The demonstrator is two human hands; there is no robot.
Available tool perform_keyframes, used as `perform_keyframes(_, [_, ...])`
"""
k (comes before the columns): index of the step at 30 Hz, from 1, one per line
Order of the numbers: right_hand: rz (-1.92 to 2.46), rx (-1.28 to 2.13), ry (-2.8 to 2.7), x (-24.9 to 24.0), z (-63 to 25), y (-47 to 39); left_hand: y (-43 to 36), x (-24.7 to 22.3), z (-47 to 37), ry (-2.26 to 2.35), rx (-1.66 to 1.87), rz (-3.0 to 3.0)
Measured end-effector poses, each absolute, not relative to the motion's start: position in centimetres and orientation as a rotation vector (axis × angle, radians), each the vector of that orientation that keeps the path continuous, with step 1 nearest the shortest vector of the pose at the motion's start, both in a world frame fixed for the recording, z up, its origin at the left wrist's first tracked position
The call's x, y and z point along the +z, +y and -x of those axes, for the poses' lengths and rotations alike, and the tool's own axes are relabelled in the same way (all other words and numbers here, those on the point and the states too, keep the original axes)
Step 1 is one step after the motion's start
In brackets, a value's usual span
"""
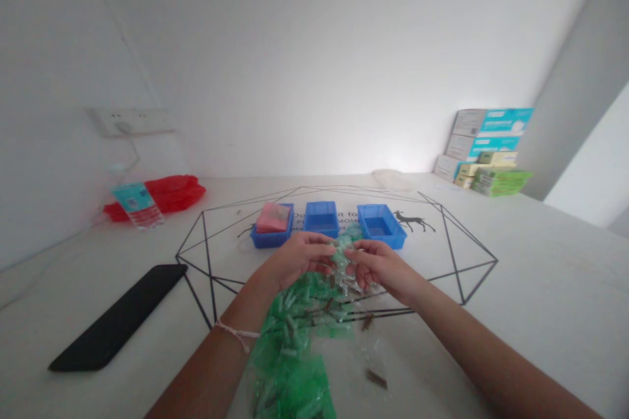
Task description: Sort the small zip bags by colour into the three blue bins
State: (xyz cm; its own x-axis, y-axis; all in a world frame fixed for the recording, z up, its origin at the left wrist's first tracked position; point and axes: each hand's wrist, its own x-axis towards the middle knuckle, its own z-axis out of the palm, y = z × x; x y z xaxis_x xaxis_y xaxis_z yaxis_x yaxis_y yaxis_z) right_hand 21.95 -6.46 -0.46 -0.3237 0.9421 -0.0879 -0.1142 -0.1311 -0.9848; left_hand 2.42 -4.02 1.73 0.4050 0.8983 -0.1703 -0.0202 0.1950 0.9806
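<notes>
In the middle of the table, my left hand (pixel 301 255) and my right hand (pixel 381 263) pinch a crinkled, see-through plastic bag (pixel 343 254) between thumbs and fingers. What is in the bag, if anything, I cannot make out. Below my hands, a heap of green plastic packets (pixel 289 334) spreads toward the near edge. Small brown metal-looking pieces lie about it, among them a short brown piece (pixel 376 378) in a clear packet. Just beyond my hands stand a left blue tray (pixel 272 240) holding pink packets (pixel 273 217), a middle blue tray (pixel 322 232) and a right blue tray (pixel 392 242).
A flat black board (pixel 120 317) lies on the left. Behind it are a water bottle (pixel 139 205) and a red plastic bag (pixel 177 191). Stacked boxes (pixel 491 137) and green packs (pixel 501 181) stand at the back right. A power socket (pixel 135 122) is on the wall.
</notes>
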Motion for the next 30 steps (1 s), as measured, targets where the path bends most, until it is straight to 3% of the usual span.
perform_keyframes(15, [1.074, 1.551, -1.413, -0.53, -22.17, -6.45, -3.63, 1.74, -2.59, 1.006, 0.99, -1.163])
perform_keyframes(30, [1.094, 1.494, -1.463, -0.47, -22.3, -6.57, -4.02, 1.83, -2.2, 0.903, 0.906, -1.165])
